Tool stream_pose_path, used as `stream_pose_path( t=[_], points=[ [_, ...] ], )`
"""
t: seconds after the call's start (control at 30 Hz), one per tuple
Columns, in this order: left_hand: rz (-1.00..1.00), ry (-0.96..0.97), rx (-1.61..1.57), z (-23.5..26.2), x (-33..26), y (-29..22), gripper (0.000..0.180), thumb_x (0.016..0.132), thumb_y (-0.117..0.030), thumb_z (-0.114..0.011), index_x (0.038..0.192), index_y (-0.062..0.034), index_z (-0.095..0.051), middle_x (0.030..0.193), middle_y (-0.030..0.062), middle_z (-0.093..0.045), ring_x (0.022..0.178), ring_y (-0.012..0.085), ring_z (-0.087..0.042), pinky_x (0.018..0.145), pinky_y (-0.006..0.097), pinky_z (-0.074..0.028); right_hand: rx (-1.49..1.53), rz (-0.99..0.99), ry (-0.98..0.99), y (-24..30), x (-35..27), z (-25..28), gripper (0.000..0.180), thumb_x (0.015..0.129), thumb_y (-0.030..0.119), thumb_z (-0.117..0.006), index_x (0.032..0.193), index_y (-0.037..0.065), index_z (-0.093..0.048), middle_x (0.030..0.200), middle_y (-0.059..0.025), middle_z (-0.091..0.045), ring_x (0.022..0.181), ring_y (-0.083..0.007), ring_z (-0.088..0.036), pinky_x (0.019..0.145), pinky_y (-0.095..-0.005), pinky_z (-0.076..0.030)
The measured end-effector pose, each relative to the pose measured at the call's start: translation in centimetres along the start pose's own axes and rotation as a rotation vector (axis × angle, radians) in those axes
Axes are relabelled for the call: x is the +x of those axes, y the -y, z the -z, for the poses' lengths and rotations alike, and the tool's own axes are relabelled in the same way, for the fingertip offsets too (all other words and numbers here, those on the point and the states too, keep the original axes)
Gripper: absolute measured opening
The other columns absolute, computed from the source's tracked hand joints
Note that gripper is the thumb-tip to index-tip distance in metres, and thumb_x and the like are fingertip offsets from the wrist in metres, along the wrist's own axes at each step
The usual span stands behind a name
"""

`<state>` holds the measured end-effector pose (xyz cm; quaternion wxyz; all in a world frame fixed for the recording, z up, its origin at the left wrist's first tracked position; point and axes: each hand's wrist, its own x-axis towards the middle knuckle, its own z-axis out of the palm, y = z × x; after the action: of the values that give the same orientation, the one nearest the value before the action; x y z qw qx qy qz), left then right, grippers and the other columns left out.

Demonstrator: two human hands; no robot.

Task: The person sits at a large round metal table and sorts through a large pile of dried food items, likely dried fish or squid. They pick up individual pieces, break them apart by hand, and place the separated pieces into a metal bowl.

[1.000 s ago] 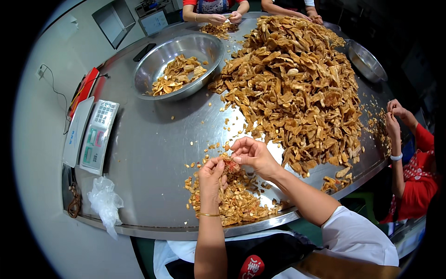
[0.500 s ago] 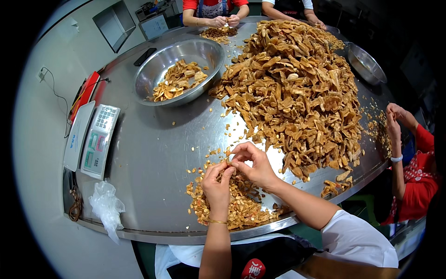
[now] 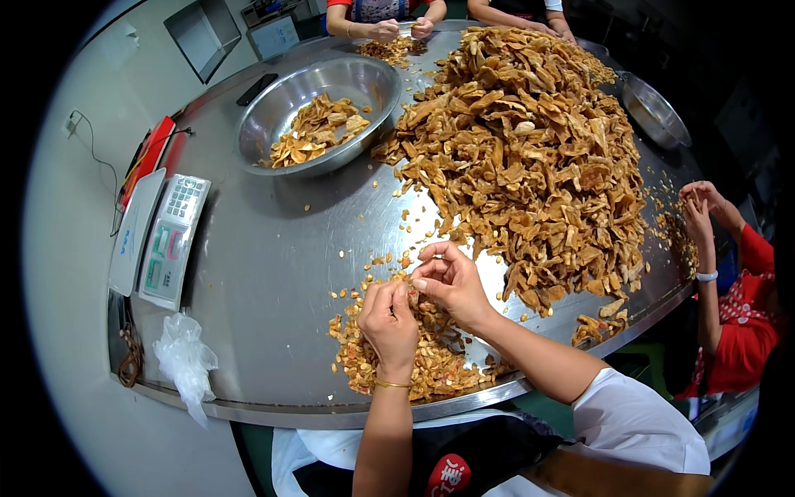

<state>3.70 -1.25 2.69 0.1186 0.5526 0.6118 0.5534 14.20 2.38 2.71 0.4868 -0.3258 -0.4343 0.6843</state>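
As both hands (image 3: pixel 418 302) pinch — small pile (image 3: pixel 414 364) beneath

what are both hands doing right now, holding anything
Left hand: fingers curled shut, pinching a small brown piece.
Right hand: fingertips pinched on the same piece, over the small pile of bits.
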Motion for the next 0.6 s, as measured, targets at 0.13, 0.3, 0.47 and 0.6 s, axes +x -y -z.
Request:
stream_pose_path(
  t=[0.13, 0.3, 0.47, 0.6],
  points=[
    [0.114, -0.014, -0.040, 0.1, 0.0, 0.2, 0.010, 0.076, -0.006, -0.052, 0.075, 0.0027, -0.056, 0.067, 0.0076, -0.054, 0.061, 0.0150, -0.049, 0.058, 0.026, -0.039, 0.094, -0.073, 0.042, -0.1, 0.3, 0.2, 0.029, 0.071, 0.000, -0.057, 0.096, 0.003, -0.042, 0.077, -0.0018, -0.054, 0.068, -0.0054, -0.050, 0.060, -0.0178, -0.041],
    [0.250, -0.118, -0.214, 0.2, 0.4, 0.2, 0.010, 0.075, -0.004, -0.053, 0.083, 0.0009, -0.058, 0.065, 0.0049, -0.051, 0.064, 0.0136, -0.048, 0.062, 0.023, -0.038, 0.196, -0.165, 0.103, 0.6, 0.7, 1.1, 0.033, 0.070, 0.004, -0.060, 0.100, 0.003, -0.044, 0.078, -0.0010, -0.054, 0.068, -0.0048, -0.050, 0.060, -0.0179, -0.041],
    [0.391, -0.113, -0.285, 0.7, 0.6, 1.1, 0.017, 0.079, -0.014, -0.052, 0.079, 0.0017, -0.059, 0.062, 0.0040, -0.055, 0.057, 0.0083, -0.047, 0.059, 0.020, -0.038, 0.186, -0.187, 0.066, 1.2, 0.8, 1.6, 0.029, 0.071, 0.009, -0.061, 0.096, 0.005, -0.048, 0.082, 0.0007, -0.053, 0.069, -0.0041, -0.049, 0.062, -0.0173, -0.040],
    [0.483, 0.034, -0.408, 0.9, 0.2, 1.6, 0.036, 0.083, -0.030, -0.047, 0.069, 0.0021, -0.056, 0.051, 0.0048, -0.052, 0.047, 0.0076, -0.046, 0.050, 0.019, -0.035, 0.103, -0.108, 0.078, 1.1, 0.8, 1.7, 0.021, 0.072, 0.008, -0.059, 0.091, 0.004, -0.050, 0.084, 0.0002, -0.052, 0.072, -0.0054, -0.049, 0.064, -0.0189, -0.041]
  ],
)
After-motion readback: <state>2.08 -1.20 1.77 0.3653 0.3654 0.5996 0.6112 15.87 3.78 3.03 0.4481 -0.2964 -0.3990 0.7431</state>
